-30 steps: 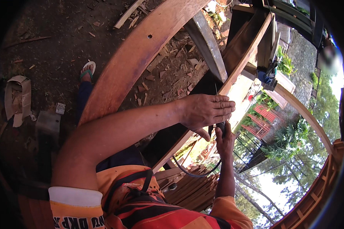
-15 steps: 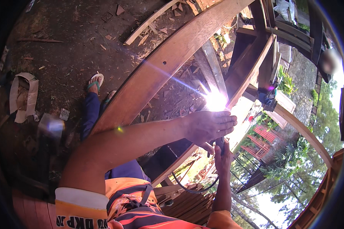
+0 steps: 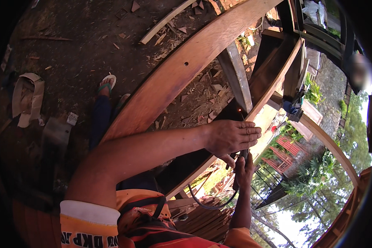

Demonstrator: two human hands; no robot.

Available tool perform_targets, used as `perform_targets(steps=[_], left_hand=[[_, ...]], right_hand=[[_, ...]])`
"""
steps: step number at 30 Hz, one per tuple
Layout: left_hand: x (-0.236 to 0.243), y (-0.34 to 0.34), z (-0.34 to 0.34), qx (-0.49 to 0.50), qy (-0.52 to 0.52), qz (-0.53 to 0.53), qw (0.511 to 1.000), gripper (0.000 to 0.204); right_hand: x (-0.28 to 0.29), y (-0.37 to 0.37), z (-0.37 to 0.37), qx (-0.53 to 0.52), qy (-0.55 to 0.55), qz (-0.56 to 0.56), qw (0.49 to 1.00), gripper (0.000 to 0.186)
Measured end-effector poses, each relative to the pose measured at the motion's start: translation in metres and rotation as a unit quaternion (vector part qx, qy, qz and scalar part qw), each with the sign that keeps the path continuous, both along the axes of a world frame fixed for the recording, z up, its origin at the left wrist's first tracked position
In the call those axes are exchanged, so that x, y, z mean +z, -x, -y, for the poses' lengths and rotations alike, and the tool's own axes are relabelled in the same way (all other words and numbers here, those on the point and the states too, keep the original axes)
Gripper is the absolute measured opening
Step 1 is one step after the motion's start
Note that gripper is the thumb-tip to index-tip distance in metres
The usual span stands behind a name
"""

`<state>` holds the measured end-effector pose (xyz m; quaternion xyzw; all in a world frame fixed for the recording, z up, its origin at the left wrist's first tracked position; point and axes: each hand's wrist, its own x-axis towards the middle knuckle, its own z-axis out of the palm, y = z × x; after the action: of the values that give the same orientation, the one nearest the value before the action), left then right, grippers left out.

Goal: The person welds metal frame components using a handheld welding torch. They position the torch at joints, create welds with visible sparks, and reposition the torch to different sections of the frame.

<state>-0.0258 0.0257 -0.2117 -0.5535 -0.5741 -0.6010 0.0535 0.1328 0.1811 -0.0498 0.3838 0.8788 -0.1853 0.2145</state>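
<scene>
My left hand [image 3: 232, 136] is held out flat, fingers stretched and thumb apart, holding nothing I can see. It covers part of the space between my right hand and the joint beyond. My right hand [image 3: 244, 167] is wrapped round the black welding electrode holder [image 3: 236, 182], whose cable [image 3: 208, 206] loops down to the left. Past my left fingers, a small orange glowing spot [image 3: 239, 110] shows by the lower end of a grey metal bar [image 3: 237, 76]. That end meets a dark beam with a pale wooden edge [image 3: 273, 84].
A broad curved wooden plank [image 3: 165, 87] runs diagonally past my left forearm. Wood scraps [image 3: 213, 89] litter the dirt floor below. A sandalled foot [image 3: 107, 82] stands at left. Another person [image 3: 359, 72] is at the upper right. Stacked boards [image 3: 206, 227] lie near my body.
The bright welding arc and its sparks have gone out, leaving a small glowing spot. The scene is darker and has shifted slightly; both hands keep nearly the same pose.
</scene>
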Motion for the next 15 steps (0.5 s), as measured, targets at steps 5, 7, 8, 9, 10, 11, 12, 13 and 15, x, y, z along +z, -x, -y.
perform_targets(steps=[5, 7, 8, 9, 10, 11, 12, 13, 15], left_hand=[[0.001, -0.011, -0.001, -0.021, -0.033, -0.014, 0.999, 0.108], [-0.001, -0.015, -0.003, -0.042, -0.055, -0.007, 0.998, 0.109], [-0.002, -0.017, -0.005, -0.046, -0.051, -0.006, 0.998, 0.11], [-0.003, -0.016, -0.003, -0.04, -0.05, -0.006, 0.998, 0.11], [-0.004, -0.014, -0.002, -0.034, -0.048, -0.006, 0.998, 0.109], [-0.004, -0.013, -0.002, -0.027, -0.045, -0.005, 0.999, 0.109], [-0.001, -0.015, 0.0, -0.041, -0.056, 0.022, 0.997, 0.107], [-0.001, -0.012, 0.0, -0.037, -0.055, 0.014, 0.998, 0.107], [0.0, -0.006, -0.001, -0.034, -0.056, 0.002, 0.998, 0.107]], right_hand=[[-0.003, 0.003, 0.013, -0.05, 0.028, -0.065, 0.996, 0.046], [-0.012, 0.008, 0.014, 0.283, -0.125, 0.035, 0.95, 0.041], [-0.011, 0.013, 0.018, 0.278, -0.133, 0.158, 0.938, 0.041], [-0.012, 0.029, 0.033, 0.268, -0.136, 0.28, 0.912, 0.04], [-0.02, 0.027, 0.026, 0.281, -0.145, 0.28, 0.906, 0.044], [-0.014, 0.023, 0.028, 0.191, -0.109, 0.212, 0.952, 0.047], [-0.01, 0.016, 0.03, 0.103, -0.065, 0.143, 0.982, 0.051], [-0.008, 0.011, 0.031, 0.012, -0.02, 0.074, 0.997, 0.055], [-0.008, 0.013, 0.034, -0.156, 0.146, -0.14, 0.967, 0.048]])
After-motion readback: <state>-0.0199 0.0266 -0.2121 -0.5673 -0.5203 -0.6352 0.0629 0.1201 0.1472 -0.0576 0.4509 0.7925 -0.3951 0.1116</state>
